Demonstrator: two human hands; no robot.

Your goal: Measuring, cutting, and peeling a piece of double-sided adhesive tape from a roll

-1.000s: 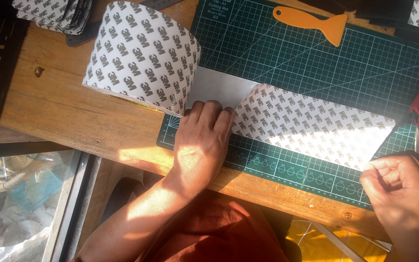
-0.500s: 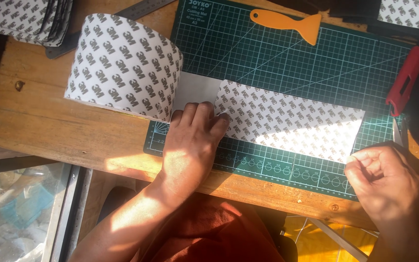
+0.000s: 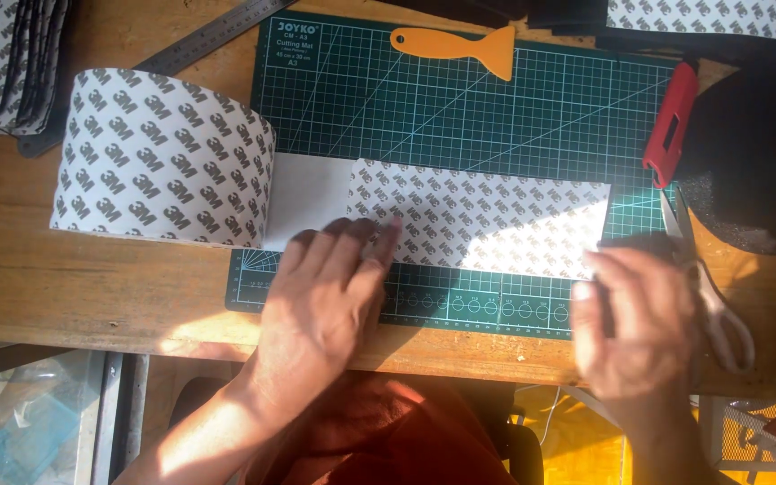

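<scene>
**Wooden bench, tape sheet pulled out over the mat**

Sunlit wood of the bench (image 3: 92,287) carries a green cutting mat (image 3: 496,99), and on it lies the tape sheet (image 3: 487,216), a patterned strip unrolled from the big tape roll (image 3: 159,157) at the left. The left hand (image 3: 330,287) lies flat and open, fingertips pressing the strip's near edge beside the bare white patch. The right hand (image 3: 635,319) is blurred at the strip's right end; I cannot tell if it pinches anything. Compared with a moment before, this hand has come up from the bench edge to the strip's corner, so work at that end seems to be starting. Scissors (image 3: 711,287) lie just beside it, a red knife (image 3: 671,121) and an orange scraper (image 3: 455,45) farther away.
</scene>
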